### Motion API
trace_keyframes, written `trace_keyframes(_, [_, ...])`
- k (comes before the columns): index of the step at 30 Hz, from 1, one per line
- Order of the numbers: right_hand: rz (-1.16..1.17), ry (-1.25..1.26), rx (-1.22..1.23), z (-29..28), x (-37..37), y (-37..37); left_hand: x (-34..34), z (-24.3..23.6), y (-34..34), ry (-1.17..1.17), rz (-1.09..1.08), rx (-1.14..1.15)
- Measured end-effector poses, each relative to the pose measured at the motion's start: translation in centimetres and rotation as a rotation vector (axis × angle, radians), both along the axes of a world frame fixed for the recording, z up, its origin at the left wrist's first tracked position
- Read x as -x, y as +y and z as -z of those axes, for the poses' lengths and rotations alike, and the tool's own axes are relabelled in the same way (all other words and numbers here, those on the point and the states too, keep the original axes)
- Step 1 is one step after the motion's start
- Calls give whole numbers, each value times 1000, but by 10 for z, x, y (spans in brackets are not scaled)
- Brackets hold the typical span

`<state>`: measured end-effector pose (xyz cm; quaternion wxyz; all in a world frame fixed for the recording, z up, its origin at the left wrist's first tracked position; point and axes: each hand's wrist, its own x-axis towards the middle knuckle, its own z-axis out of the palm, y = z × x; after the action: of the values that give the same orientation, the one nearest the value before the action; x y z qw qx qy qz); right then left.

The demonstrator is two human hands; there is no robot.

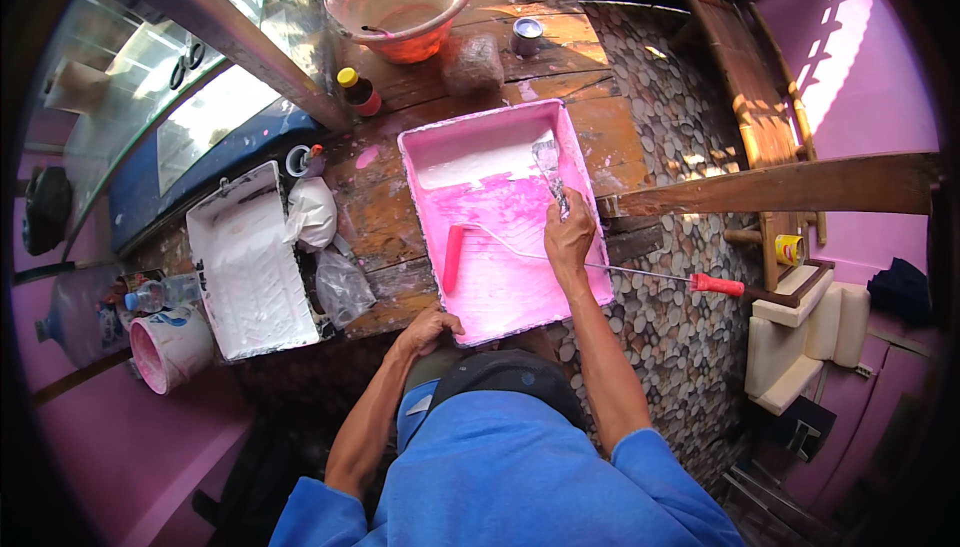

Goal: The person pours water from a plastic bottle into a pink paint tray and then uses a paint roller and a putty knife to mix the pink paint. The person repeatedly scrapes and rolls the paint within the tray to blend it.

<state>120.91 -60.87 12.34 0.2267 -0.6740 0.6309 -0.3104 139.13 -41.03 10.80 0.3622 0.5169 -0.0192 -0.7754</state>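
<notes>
Two hands are at work around one pink tray (421, 209). The tray lies right in front of the person, with its far part on the brown wooden worktop (610, 122). Wet pink paint covers much of its inside, and a pale patch shows at the far end.

The right hand (570, 232) is closed around one scraper (547, 159). The scraper's flat blade points away from the person, over the right side of the tray. The left hand (432, 330) is at the tray's near left corner with its fingers bent. I cannot tell if it grips the edge or just rests there.

One paint roller (453, 259) lies in the tray, left of the right hand. Its thin rod passes under the right wrist, and its one red handle (716, 286) sticks out past the tray's right side.

A second tray (245, 257), a white one, is to the left. Two bags sit between the trays: one white bag (312, 212) and one clear bag (345, 287). Past the pink tray stand one big orange bowl (412, 42), one dark bottle (359, 95) with a yellow cap, and one small tin (526, 37). One bucket (172, 349) is at the far left, with pink inside.
</notes>
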Motion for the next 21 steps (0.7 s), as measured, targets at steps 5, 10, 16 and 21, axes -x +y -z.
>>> trace_keyframes(5, [-11, -264, -112, -3, -8, 9, 0, -2, -2, 16, -20, 8])
trace_keyframes(10, [65, -90, -32, 4, 6, 2, 4, 1, -2, 19, -60, 8])
trace_keyframes(16, [-17, -264, -138, -1, 2, 9, -4, 2, -1, 53, 53, -33])
trace_keyframes(21, [101, -60, -44, 1, 13, -2, -4, 15, 5, 4, 49, -4])
